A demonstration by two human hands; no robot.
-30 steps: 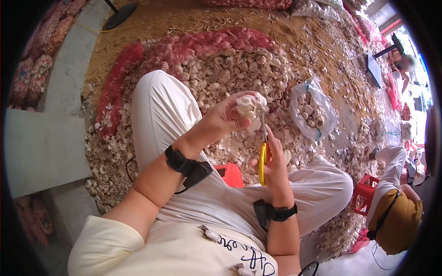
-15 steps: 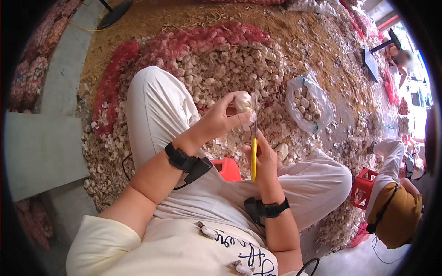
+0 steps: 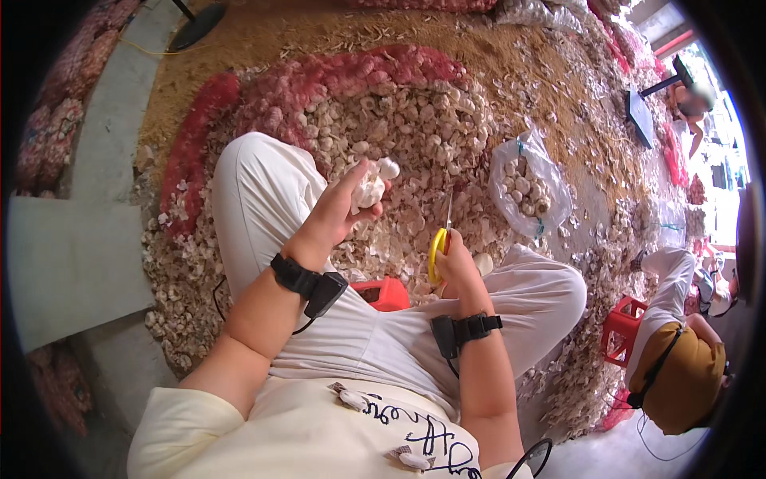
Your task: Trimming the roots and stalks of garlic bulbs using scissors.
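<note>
Over garlic heap (image 3: 415,136), white papery bulb (image 3: 373,185).

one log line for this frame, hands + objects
left hand: holds garlic bulb | right hand: holds yellow-handled scissors | apart

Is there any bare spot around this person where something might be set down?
The pale grey concrete slab to the left, beside the heap, is bare. The brown husk-strewn ground beyond the red mesh sacks holds only fine litter. Around the legs, the heap of white garlic bulbs is packed tight, with a clear plastic bag of garlic to the right.
</note>
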